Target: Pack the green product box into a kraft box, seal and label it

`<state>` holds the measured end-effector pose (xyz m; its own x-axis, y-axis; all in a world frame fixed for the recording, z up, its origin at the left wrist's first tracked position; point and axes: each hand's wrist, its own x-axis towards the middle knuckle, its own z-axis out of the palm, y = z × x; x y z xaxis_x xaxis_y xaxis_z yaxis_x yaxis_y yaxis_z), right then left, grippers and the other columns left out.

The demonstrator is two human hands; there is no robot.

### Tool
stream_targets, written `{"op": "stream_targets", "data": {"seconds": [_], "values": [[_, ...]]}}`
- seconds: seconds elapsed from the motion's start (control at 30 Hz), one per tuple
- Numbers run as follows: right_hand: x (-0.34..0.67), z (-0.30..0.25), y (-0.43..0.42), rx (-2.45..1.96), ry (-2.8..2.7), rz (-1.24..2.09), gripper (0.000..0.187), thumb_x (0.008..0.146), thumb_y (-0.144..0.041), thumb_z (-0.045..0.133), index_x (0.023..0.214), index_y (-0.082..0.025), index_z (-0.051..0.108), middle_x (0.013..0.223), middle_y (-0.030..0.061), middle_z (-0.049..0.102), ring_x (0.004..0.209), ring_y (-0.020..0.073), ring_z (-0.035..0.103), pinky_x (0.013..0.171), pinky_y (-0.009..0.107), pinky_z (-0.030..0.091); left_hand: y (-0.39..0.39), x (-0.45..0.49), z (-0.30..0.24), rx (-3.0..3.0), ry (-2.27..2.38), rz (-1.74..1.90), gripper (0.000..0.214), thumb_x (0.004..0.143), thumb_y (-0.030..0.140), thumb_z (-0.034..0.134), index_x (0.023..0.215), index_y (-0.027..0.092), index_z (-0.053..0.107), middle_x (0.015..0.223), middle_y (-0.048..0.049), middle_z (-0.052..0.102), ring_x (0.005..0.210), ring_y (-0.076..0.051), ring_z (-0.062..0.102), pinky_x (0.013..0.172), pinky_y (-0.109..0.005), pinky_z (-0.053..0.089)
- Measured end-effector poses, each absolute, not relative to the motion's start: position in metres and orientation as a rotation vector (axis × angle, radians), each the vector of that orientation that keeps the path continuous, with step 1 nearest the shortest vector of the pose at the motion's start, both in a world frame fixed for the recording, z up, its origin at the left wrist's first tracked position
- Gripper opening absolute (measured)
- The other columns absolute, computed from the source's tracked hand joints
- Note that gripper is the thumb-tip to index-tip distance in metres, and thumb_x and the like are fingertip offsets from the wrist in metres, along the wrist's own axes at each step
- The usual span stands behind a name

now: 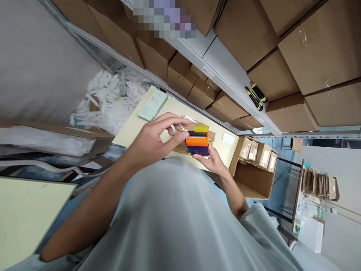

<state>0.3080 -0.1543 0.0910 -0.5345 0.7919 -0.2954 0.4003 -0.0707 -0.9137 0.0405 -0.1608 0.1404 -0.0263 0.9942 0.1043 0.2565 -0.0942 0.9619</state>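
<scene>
Both my hands hold a small stack of coloured blocks (198, 141), yellow on top, orange in the middle, dark purple below, just above the pale yellow table (132, 128). My left hand (153, 141) pinches the stack from the left with thumb and fingers curled. Underneath and to the right, my right hand (211, 160) cradles it. A crinkled clear wrapper (188, 121) lies on the table right behind the stack.
A mint-green booklet (152, 105) lies at the table's far corner, a white card (228, 138) at its right. An open cardboard box (254, 167) of small packets stands to the right. Metal shelves carry cardboard boxes (318, 49) and a yellow-black tool (256, 97). Shredded white paper (109, 96) is piled left.
</scene>
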Motion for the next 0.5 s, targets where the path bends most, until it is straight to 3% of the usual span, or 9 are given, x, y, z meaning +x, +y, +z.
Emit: {"op": "stream_targets", "data": {"seconds": [0.1,0.2,0.37,0.5], "values": [[0.318,0.094,-0.154,-1.276,-2.009,1.600,0.081,0.103,-0.082,0.073,0.157,-0.023,0.061,0.149,0.0165,0.079,0.133,0.0335,0.080,0.117,0.049,0.067,-0.156,0.036,0.147,1.460,1.322,1.082,0.033,0.103,0.054,0.070,0.114,0.028,0.086,0.115,-0.0068,0.082,0.094,-0.021,0.071,0.086,-0.035,0.060],[0.326,0.100,-0.150,-1.247,-2.156,1.518,0.075,0.108,-0.076,0.070,0.159,-0.022,0.060,0.145,0.0173,0.080,0.132,0.0340,0.079,0.116,0.050,0.067,-0.154,0.036,0.148,1.420,1.295,0.996,0.032,0.100,0.056,0.073,0.104,0.028,0.086,0.105,-0.0054,0.082,0.087,-0.020,0.068,0.079,-0.034,0.057],[0.334,0.110,-0.145,-1.193,-2.377,1.390,0.058,0.113,-0.069,0.066,0.143,-0.019,0.067,0.137,0.0187,0.080,0.124,0.0329,0.078,0.112,0.050,0.067,-0.151,0.039,0.149,1.391,1.300,0.941,0.030,0.097,0.056,0.073,0.096,0.028,0.084,0.096,-0.0040,0.080,0.085,-0.020,0.066,0.077,-0.034,0.054],[0.338,0.114,-0.144,-1.198,-2.368,1.398,0.057,0.110,-0.071,0.069,0.136,-0.020,0.070,0.130,0.0161,0.081,0.117,0.0311,0.078,0.110,0.048,0.066,-0.153,0.043,0.147,1.350,1.306,0.909,0.029,0.097,0.057,0.074,0.093,0.030,0.082,0.096,-0.0033,0.080,0.084,-0.021,0.067,0.079,-0.034,0.057]]}}
